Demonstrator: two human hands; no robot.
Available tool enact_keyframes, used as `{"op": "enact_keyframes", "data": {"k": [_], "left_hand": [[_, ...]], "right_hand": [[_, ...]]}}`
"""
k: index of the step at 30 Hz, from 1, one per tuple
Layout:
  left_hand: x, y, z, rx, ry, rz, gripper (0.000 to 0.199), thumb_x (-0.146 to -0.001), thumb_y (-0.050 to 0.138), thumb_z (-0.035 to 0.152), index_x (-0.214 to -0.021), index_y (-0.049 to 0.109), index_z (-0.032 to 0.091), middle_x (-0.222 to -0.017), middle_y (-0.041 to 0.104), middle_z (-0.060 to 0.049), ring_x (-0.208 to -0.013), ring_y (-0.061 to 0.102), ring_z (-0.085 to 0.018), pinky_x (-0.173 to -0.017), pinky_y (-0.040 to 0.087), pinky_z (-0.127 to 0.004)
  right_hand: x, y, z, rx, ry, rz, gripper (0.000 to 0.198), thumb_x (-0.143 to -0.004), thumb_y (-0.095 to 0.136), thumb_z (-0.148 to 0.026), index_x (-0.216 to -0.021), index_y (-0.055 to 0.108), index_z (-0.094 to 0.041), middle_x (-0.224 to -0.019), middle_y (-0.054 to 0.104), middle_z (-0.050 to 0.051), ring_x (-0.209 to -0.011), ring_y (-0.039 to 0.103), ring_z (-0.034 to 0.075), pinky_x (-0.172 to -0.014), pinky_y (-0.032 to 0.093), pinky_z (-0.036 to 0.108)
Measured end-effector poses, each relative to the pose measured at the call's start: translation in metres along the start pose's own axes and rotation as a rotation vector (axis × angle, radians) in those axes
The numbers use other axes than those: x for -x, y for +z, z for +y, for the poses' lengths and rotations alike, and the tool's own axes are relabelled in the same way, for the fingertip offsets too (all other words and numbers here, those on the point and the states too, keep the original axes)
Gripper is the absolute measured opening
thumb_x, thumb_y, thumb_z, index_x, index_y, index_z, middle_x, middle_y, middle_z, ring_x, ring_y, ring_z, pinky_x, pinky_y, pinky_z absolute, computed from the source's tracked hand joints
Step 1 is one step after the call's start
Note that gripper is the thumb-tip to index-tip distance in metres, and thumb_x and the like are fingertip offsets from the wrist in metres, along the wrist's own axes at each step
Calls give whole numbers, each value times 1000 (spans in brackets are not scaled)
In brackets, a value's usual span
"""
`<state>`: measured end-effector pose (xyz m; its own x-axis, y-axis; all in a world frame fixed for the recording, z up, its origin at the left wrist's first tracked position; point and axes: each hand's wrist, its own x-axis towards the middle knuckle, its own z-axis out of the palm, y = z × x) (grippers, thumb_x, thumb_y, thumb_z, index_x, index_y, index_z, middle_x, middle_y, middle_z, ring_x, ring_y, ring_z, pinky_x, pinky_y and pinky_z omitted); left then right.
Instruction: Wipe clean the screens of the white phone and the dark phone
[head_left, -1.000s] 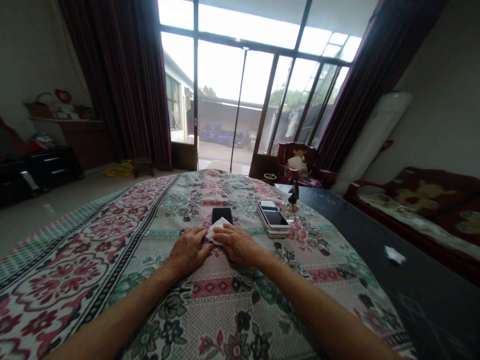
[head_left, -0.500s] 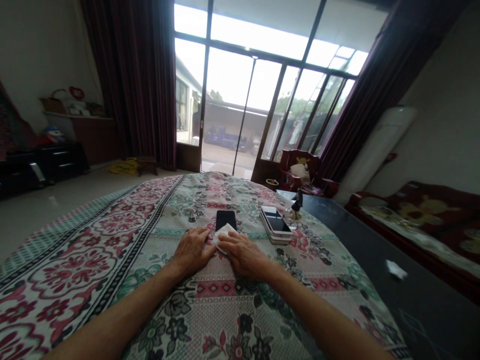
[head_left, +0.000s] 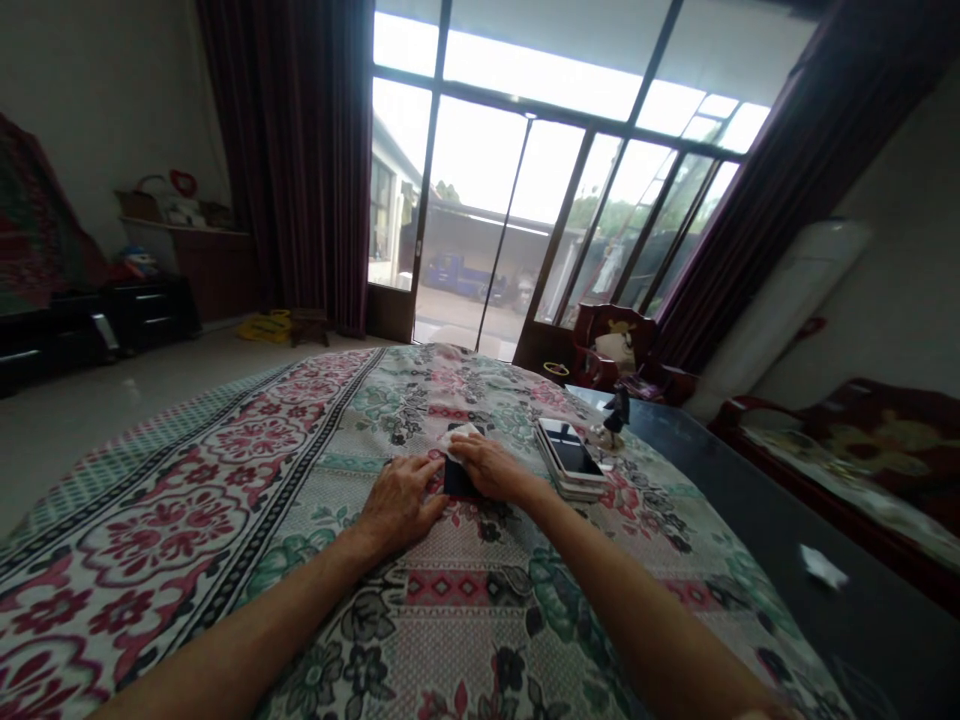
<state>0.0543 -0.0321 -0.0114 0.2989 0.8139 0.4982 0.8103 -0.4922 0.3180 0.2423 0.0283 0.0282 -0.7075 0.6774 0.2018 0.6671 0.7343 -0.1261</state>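
A dark smartphone (head_left: 457, 482) lies flat on the patterned tablecloth (head_left: 450, 590), partly covered by my right hand. My right hand (head_left: 484, 465) presses a white tissue (head_left: 460, 436) onto the far end of the phone, its fingers closed over the tissue. Against the phone's left edge rests my left hand (head_left: 403, 500), with thumb and fingers apart at the side and near corner. To the right of my hands sits a stack of phones (head_left: 571, 455), the top one white-framed with a dark screen.
A small dark figurine (head_left: 616, 412) stands behind the stack. Beyond the cloth's right edge, a dark tabletop (head_left: 757, 510) holds a crumpled white tissue (head_left: 823, 567). Wooden seats (head_left: 862, 450) stand at the right, and glass doors (head_left: 480, 240) are ahead.
My right hand has slid the tissue from the phone's near end to its far end, uncovering the near part. My left hand stays at the phone's left edge. The view has shifted slightly left.
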Motion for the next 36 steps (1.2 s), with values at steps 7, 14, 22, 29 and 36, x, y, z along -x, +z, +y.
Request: {"op": "enact_keyframes", "data": {"k": [7, 14, 22, 29, 36], "left_hand": [[0, -3, 2, 29, 4, -15, 33, -81, 63, 32, -112, 66, 23, -110, 67, -7, -102, 58, -25, -93, 46, -41], [0, -2, 1, 18, 29, -16, 26, -84, 60, 31, -108, 69, 25, -103, 67, -7, -100, 58, -25, -90, 48, -41], [0, -1, -1, 4, 45, -25, 25, -84, 62, 34, -105, 72, 27, -104, 67, -6, -99, 58, -24, -90, 48, -41], [0, -1, -1, -12, 51, -44, 23, -83, 63, 33, -104, 72, 29, -101, 68, -5, -99, 59, -24, -91, 47, -40], [0, 0, -2, -29, 47, -32, 25, -83, 63, 35, -105, 72, 28, -105, 68, -6, -99, 59, -24, -91, 47, -40]], "right_hand": [[-39, 1, 30, -7, 120, -25, 41, -86, 41, -7, -120, 59, -21, -125, 62, 7, -116, 54, 21, -99, 41, 34], [-40, 8, 34, -4, 151, 0, 41, -88, 40, -6, -123, 58, -18, -133, 57, 8, -121, 51, 20, -101, 40, 34], [2, 3, 19, -18, 34, 25, 45, -88, 38, -9, -129, 54, -19, -141, 49, 9, -128, 43, 21, -108, 35, 42], [50, -4, -7, -44, -56, 8, 48, -88, 39, -8, -134, 50, -20, -144, 45, 9, -135, 38, 23, -111, 33, 46], [81, -15, -25, -105, -94, -14, 51, -91, 40, -10, -139, 44, -26, -145, 45, 7, -135, 39, 21, -112, 33, 47]]}}
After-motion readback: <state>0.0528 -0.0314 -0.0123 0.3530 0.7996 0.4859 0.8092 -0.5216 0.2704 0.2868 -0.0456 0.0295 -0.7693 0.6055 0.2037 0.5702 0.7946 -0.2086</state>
